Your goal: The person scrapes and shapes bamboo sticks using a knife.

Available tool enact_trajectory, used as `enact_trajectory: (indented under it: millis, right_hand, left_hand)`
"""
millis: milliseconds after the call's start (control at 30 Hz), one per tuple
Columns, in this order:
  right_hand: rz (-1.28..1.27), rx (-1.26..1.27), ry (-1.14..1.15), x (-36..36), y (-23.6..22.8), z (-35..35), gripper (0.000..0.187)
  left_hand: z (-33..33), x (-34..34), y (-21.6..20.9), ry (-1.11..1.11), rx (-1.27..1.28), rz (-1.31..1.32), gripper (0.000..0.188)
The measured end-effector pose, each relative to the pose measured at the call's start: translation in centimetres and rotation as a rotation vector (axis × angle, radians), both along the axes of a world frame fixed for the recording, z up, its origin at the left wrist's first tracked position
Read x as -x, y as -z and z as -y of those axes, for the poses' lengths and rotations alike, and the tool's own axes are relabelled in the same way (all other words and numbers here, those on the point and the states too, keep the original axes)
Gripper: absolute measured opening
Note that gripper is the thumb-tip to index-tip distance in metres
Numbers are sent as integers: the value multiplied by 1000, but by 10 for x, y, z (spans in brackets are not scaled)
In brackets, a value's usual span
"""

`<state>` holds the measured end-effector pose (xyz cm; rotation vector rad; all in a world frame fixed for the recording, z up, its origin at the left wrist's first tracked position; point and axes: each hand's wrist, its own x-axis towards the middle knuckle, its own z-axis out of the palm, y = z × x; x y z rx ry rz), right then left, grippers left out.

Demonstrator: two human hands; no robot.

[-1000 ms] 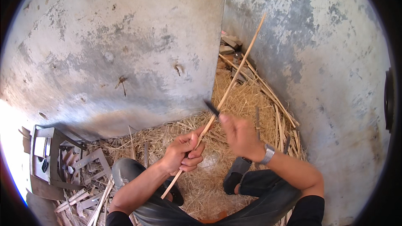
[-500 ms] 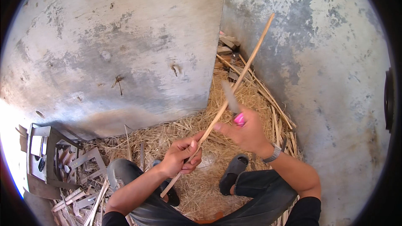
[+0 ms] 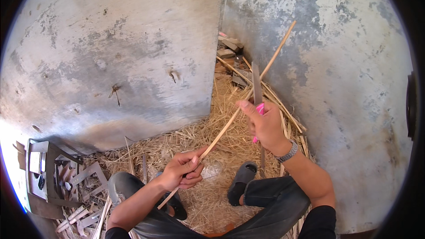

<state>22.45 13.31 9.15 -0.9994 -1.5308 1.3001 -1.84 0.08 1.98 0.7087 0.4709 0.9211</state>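
Observation:
A long, thin wooden stick (image 3: 225, 127) slants up and to the right in front of me. My left hand (image 3: 182, 170) is closed round its lower part, leaving a short end poking out below the fist. In my right hand (image 3: 267, 126) is a knife (image 3: 256, 82) with a pink handle and a broad grey blade. The blade points away from me and crosses the stick above the middle. My right thumb lies along the stick next to the blade. A metal-banded watch circles my right wrist.
Straw-like shavings (image 3: 203, 203) cover the ground round my sandalled feet. Long sticks (image 3: 283, 108) lie along the right wall (image 3: 354, 84). Bricks (image 3: 229, 46) fill the far corner. At the left, a dark frame-like stand (image 3: 53, 172) sits beside scrap pieces (image 3: 88, 177).
My right hand has turned the knife more upright and moved slightly to the right. My left hand and the stick's lower end appear slightly lower and further left.

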Motion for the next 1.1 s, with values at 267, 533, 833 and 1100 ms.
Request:
enact_trajectory:
  millis: [267, 533, 833, 1100]
  right_hand:
    - [-90, -65, 252, -31, -17, -20, 25]
    - [576, -867, 339, -56, 10, -26, 49]
    - [494, -697, 66, -44, 27, -7, 46]
    - [417, -746, 263, -37, 14, -21, 49]
  left_hand:
    - [7, 3, 14, -70, -170, -254, 53]
    - [9, 4, 4, -62, -180, -375, 51]
    - [1, -1, -1, -42, -57, -273, 51]
    - [1, 1, -9, -75, -35, -155, 48]
